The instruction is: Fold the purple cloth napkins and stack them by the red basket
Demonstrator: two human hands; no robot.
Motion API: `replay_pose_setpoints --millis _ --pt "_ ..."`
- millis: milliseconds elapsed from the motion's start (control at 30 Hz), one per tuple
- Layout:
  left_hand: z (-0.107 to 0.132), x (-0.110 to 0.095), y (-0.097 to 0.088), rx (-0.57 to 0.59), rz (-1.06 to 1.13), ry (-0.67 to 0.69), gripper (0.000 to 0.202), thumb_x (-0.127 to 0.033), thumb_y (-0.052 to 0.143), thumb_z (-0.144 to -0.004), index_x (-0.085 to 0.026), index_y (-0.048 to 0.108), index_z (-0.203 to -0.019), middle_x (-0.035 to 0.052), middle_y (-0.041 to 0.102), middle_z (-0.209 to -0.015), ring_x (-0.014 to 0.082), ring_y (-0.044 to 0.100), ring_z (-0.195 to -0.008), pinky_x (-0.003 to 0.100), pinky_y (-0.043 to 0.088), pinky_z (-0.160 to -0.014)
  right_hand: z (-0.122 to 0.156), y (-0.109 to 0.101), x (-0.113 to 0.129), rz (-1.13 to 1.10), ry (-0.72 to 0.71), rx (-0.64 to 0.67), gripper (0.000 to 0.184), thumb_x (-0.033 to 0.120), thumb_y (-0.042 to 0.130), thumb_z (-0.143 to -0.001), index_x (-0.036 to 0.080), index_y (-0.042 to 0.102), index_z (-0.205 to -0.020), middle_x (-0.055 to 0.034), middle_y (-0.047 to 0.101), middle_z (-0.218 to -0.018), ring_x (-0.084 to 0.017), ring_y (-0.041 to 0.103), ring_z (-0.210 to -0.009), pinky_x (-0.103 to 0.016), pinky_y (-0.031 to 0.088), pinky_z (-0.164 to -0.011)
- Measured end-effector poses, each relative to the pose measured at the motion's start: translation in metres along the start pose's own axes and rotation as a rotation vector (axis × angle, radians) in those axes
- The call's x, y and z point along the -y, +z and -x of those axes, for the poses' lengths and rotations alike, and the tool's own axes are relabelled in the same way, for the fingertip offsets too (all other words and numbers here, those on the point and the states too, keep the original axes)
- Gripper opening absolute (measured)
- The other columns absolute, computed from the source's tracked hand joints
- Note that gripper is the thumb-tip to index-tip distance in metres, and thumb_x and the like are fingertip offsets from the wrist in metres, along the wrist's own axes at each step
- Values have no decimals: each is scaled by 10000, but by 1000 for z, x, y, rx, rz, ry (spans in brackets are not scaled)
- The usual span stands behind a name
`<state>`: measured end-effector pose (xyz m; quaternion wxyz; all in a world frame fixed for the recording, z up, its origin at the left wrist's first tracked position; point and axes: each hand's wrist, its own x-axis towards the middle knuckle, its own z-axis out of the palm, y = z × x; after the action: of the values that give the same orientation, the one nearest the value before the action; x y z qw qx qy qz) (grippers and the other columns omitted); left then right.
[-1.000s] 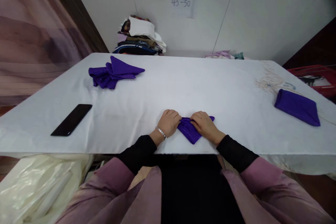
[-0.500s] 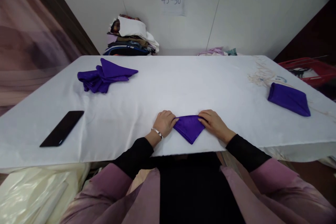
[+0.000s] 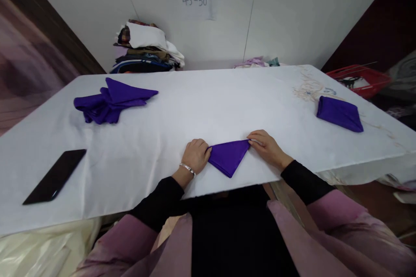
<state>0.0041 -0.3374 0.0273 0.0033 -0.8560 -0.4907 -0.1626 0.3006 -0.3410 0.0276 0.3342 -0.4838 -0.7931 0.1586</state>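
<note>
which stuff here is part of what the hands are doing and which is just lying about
Belongs:
folded purple triangle, held at its far corners by the left hand and right hand
white-covered table beneath it
probably the bunched purple cloth and flat-folded purple cloth

Seemingly just lying about:
black phone
stack of folded fabric beyond the table
red basket

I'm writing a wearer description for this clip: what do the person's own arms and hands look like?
Snug black undersleeves emerge from looser mauve outer sleeves with paler patches. The left hand is bare, with a silvery bracelet at its wrist; the right hand is bare too, with no bracelet showing.
</note>
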Motion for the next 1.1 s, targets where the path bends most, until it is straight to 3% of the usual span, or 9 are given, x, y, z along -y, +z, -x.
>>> replay_pose_setpoints --millis 200,367,700,833,1100 --pt "0 1 -1 11 -18 12 197 -280 447 -901 -170 577 -802 82 593 -853 233 506 -840 382 405 -746 -1 -15 -11 -43 -11 189 300 153 500 -830 247 636 -1080 -57 624 -1088 -196 562 -999 -388 460 -873" --pt "1 2 -1 -2 9 21 136 -272 480 -878 -181 576 -846 80 598 -874 241 512 -861 387 411 -766 -9 -18 -9 -80 48 282 278 186 558 -805 232 633 -1069 -59 609 -1025 -192 557 -903 -369 461 -809" --pt "0 0 -3 -17 44 8 92 -242 486 -867 -191 541 -814 77 593 -854 235 518 -834 379 413 -747 -30 -19 -16 -182 216 487 77 158 570 -742 185 614 -798 0 577 -766 -127 518 -679 -258 419 -636" --pt "1 1 -3 2 29 3 114 -251 475 -881 -185 533 -807 75 595 -830 233 519 -811 375 411 -733 -41 -25 -11 -170 257 614 63 165 542 -746 188 598 -764 10 585 -718 -122 511 -653 -246 394 -607" --pt "-1 1 -2 26 24 -11 131 -248 467 -883 -195 534 -784 68 592 -785 230 532 -784 375 405 -723 -51 -30 -13 -344 365 734 58 166 524 -740 200 555 -775 27 571 -613 -117 511 -567 -243 389 -541"
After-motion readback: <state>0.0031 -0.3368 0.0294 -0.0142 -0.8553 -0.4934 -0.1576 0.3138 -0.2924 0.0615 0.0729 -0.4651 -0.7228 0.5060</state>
